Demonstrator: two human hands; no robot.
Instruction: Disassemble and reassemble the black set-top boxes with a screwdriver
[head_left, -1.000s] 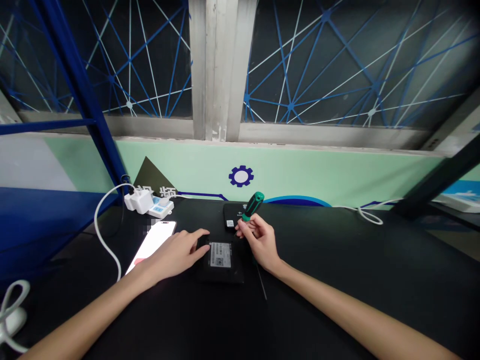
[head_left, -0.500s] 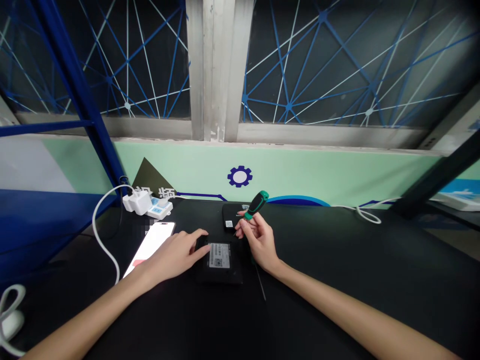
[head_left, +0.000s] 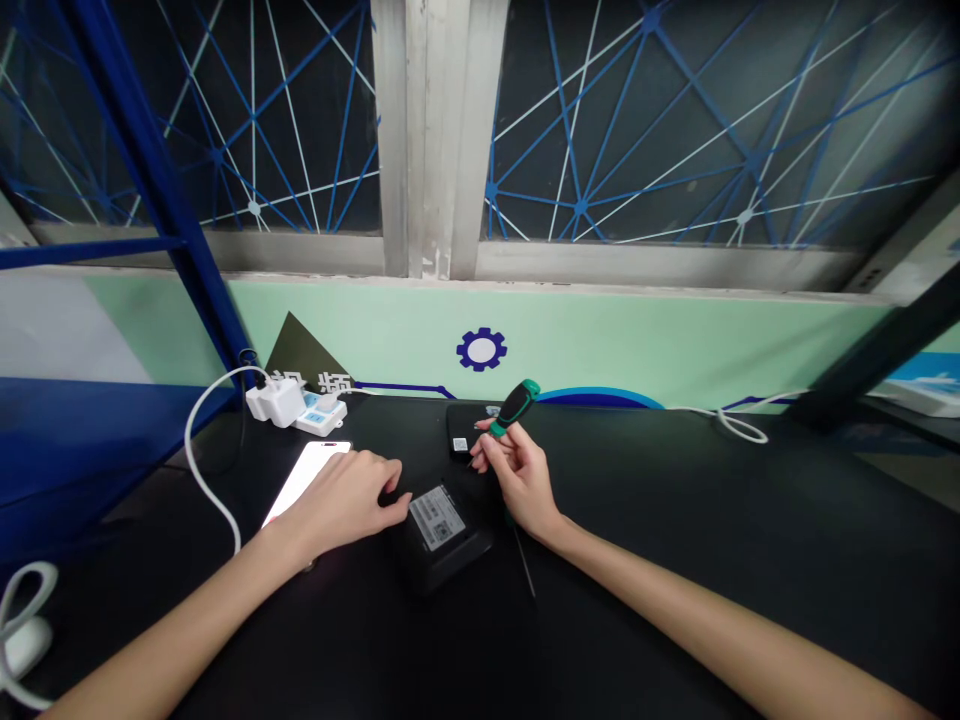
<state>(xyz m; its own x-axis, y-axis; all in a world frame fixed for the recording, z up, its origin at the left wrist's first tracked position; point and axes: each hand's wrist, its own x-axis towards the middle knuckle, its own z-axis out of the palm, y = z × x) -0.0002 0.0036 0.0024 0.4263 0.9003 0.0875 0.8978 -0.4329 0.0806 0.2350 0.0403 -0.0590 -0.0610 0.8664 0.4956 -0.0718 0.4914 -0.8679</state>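
In the head view, a flat black device (head_left: pixel 448 540) with a printed white label (head_left: pixel 438 518) rests on the black table, turned at an angle. My left hand (head_left: pixel 366 497) is at its upper left, thumb and index finger apart, the thumb tip at the edge by the label. My other fingers are bent and partly hidden. A green and black screwdriver (head_left: pixel 516 405) is held in my right hand (head_left: pixel 519 478), handle up and tip down. Below that hand lies a second thin shaft (head_left: pixel 525 563), its upper end hidden under the hand.
Behind my right hand lies a second black device (head_left: pixel 459 430) with a small white label. A lit phone (head_left: pixel 306 482) is partly under my left forearm. A white power strip (head_left: pixel 321 413) with a plugged-in charger (head_left: pixel 276 400) and white cable (head_left: pixel 196 440) sits at the back left.
The labelled device has turned on the table, its near edge swinging to slant up to the right. My left fingers have curled in and drawn slightly left. My right hand keeps the screwdriver almost still.
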